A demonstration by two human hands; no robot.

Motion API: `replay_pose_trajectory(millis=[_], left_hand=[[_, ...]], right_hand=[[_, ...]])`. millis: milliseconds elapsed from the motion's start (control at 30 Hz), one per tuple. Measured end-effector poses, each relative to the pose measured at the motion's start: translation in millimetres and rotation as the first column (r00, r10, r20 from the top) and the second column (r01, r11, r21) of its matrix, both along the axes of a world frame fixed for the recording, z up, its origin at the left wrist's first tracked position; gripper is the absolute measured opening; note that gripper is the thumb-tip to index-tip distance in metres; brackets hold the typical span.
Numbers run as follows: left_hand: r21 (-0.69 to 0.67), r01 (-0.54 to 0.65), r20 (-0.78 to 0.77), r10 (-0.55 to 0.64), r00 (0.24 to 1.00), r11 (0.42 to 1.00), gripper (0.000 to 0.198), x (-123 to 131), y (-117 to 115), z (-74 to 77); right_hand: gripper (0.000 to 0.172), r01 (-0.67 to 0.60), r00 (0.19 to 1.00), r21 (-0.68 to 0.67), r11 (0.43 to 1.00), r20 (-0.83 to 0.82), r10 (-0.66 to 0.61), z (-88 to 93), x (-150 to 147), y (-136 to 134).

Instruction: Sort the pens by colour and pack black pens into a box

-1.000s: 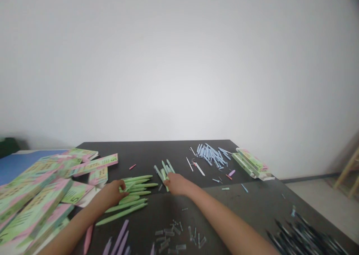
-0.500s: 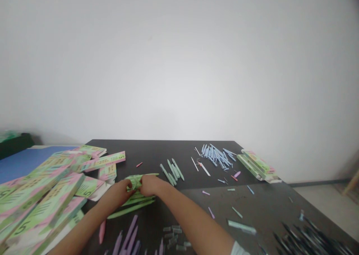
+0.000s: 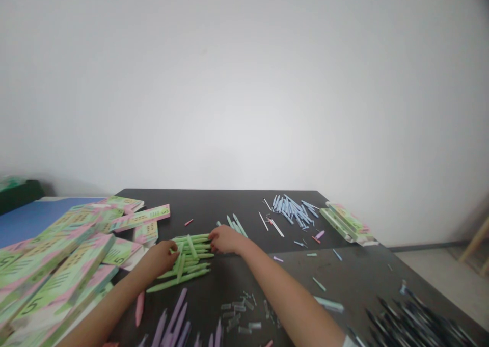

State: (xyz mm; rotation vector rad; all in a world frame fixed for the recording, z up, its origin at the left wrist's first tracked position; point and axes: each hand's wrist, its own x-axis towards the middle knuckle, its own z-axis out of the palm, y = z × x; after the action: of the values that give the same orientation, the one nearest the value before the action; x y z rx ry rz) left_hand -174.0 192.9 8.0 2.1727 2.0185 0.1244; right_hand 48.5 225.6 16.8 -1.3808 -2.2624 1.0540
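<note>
A loose pile of light green pen barrels (image 3: 193,258) lies on the dark table between my hands. Most lie crosswise, pointing right, and a couple lie across the top of the others. My left hand (image 3: 165,256) is closed, its fingers curled round the left ends of the barrels. At the pile's right end, my right hand (image 3: 227,239) has its fingers bent together at the barrel tips. The exact grip of its fingertips is partly hidden. Just behind my right hand are several paler green barrels (image 3: 237,224), partly covered by it.
Printed pen boxes (image 3: 69,265) heap up on the left, with more boxes (image 3: 347,222) at the right edge. Blue barrels (image 3: 292,209) lie at the back right, purple barrels (image 3: 173,321) in front, small clear pieces (image 3: 239,311) beside them, and black pens (image 3: 416,319) at the front right.
My hands have moved apart; the right one shifted right and slightly back to the barrels' tips. The green pile between them has come into view, with a couple of barrels lying across it.
</note>
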Motion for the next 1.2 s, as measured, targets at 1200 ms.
replay_pose_trajectory(millis=[1200], left_hand=[[-0.054, 0.111, 0.075, -0.107, 0.991, 0.992, 0.030, 77, -101, 21.5]], right_hand=[[0.019, -0.542, 0.745, 0.478, 0.691, 0.653, 0.133, -18.4, 28, -23]])
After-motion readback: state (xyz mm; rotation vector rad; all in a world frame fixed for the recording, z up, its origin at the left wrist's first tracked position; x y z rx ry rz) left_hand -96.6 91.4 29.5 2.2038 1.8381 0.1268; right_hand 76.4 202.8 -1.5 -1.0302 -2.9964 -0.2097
